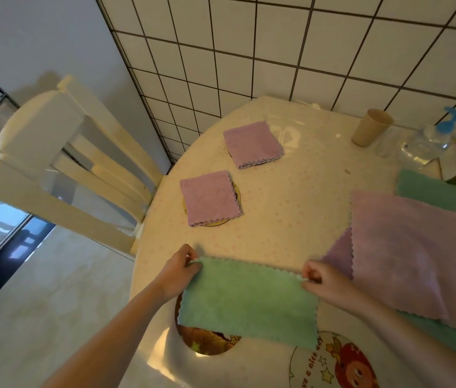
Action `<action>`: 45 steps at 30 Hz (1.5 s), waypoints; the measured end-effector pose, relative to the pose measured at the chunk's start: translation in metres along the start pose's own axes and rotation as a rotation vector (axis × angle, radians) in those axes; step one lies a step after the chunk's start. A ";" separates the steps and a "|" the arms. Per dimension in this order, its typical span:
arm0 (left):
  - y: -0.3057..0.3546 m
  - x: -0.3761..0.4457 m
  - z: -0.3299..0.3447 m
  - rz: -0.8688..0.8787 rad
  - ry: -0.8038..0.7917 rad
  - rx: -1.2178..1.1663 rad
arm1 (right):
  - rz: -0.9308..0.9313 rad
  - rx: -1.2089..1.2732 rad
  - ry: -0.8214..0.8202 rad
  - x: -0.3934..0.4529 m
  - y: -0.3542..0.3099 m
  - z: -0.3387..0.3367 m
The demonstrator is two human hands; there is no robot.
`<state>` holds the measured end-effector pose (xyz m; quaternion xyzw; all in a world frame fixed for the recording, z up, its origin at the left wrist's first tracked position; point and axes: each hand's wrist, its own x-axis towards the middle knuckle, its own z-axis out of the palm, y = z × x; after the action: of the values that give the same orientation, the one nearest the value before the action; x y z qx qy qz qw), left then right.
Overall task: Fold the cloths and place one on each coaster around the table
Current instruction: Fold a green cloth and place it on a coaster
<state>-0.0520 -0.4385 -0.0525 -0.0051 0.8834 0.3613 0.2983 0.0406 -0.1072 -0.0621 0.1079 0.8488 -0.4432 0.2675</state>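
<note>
Head view: left hand point(179, 271) and right hand point(319, 278) apart, each pinching a top corner of one green cloth point(246, 301), over a coaster point(207, 341) at table point(291, 197) edge. Two folded purple cloths point(210, 197) point(252, 144) on coasters. Unfolded pile point(414, 253): two purple, one green visible.

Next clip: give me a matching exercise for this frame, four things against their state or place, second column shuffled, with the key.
Things:
1. green cloth
2. far purple cloth
3. cup
4. pink cloth

States:
A. upright near the tiled wall
B. spread flat, unfolded, on the pile at the right
C. pinched at two corners by the left hand and right hand
D. folded square on a coaster

Pairs: 1-C, 2-D, 3-A, 4-B
</note>
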 end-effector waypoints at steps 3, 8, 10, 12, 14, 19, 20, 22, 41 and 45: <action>0.005 0.003 -0.020 0.067 -0.009 -0.009 | 0.004 0.203 -0.007 -0.003 -0.003 -0.006; 0.023 0.019 -0.049 0.114 0.045 -0.037 | 0.084 0.423 -0.017 -0.005 -0.019 -0.008; 0.030 0.028 -0.051 0.134 0.076 0.019 | 0.110 0.432 0.051 -0.002 -0.021 -0.008; 0.037 0.033 -0.045 0.117 0.163 0.067 | 0.132 0.275 0.201 0.003 -0.021 -0.009; 0.039 0.028 -0.031 0.110 0.308 0.129 | 0.123 -0.048 0.393 0.003 -0.019 -0.009; 0.016 -0.020 0.040 0.583 0.295 0.500 | -0.443 -0.749 0.490 -0.025 -0.014 0.027; 0.008 -0.029 0.058 0.687 0.196 0.609 | -0.545 -0.823 0.378 -0.033 -0.010 0.042; -0.007 -0.043 0.086 0.759 0.024 0.798 | -0.661 -0.912 0.189 -0.042 0.002 0.067; -0.023 -0.051 0.057 0.346 0.052 0.777 | -0.376 -1.016 0.053 -0.046 -0.018 0.065; -0.013 -0.061 0.089 0.524 0.040 0.745 | -0.354 -0.900 0.151 -0.070 -0.040 0.070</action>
<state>0.0473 -0.4037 -0.0782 0.3195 0.9302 0.0818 0.1613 0.1071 -0.1837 -0.0285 -0.1323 0.9784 -0.0621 0.1461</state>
